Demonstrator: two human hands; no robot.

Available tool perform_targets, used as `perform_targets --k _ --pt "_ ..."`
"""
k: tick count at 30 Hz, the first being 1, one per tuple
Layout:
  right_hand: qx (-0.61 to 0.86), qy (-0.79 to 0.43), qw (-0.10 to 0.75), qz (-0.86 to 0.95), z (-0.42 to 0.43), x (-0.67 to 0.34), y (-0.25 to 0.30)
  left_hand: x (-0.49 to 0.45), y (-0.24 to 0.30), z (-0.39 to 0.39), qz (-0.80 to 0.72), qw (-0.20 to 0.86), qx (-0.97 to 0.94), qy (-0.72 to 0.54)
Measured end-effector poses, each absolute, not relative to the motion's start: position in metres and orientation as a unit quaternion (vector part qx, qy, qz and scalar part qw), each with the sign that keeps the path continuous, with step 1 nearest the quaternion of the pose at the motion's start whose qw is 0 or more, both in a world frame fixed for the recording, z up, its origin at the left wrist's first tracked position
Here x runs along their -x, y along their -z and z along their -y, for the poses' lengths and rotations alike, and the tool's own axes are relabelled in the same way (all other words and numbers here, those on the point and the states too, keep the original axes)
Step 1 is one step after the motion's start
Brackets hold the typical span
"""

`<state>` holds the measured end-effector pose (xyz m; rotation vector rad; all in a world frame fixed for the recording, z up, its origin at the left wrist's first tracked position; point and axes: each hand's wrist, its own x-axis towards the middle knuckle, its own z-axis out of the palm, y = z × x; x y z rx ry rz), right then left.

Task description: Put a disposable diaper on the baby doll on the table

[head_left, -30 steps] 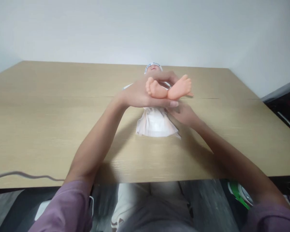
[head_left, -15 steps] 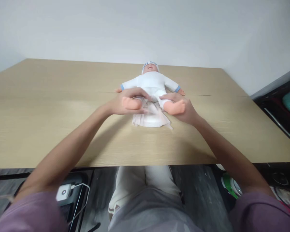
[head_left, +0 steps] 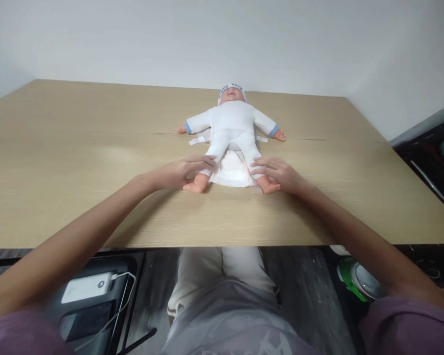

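Note:
A baby doll (head_left: pixel 232 129) in a white suit and cap lies on its back on the wooden table (head_left: pixel 77 162), head away from me, legs spread. A white diaper (head_left: pixel 232 175) lies flat under its hips, between the legs. My left hand (head_left: pixel 187 170) rests on the doll's left-side lower leg, fingers stretched over it. My right hand (head_left: pixel 276 172) lies on the other lower leg near the foot, fingers extended.
A white power bank with a cable (head_left: pixel 87 287) sits on a dark stand below the table at lower left. A green and white object (head_left: pixel 357 278) lies on the floor at right. A dark shelf (head_left: pixel 429 162) stands at the right edge.
The doll's legs, held up together a second ago, have been lowered and spread flat on the table. Both hands followed them down and now rest on the lower legs.

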<state>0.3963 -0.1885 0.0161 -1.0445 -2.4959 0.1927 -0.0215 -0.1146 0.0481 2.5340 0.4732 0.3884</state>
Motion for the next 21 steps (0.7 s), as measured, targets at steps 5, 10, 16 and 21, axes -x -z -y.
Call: perform_targets --k 5,10,16,21 --pt "0.370 -0.113 0.239 0.890 0.194 -0.395 -0.023 0.020 -0.049 0.112 -0.161 0.261 -0.945 -0.114" --pt "0.371 -0.192 0.287 0.862 0.186 -0.398 -0.024 0.018 -0.055 0.111 -0.168 0.288 -0.936 -0.111" --pt "0.405 -0.173 0.291 0.849 0.194 -0.383 -0.033 0.003 -0.066 0.134 -0.261 0.244 -0.927 -0.117" --pt "0.457 -0.009 0.198 0.867 0.221 -0.348 -0.027 -0.020 -0.052 0.157 -0.310 0.118 -0.932 -0.146"
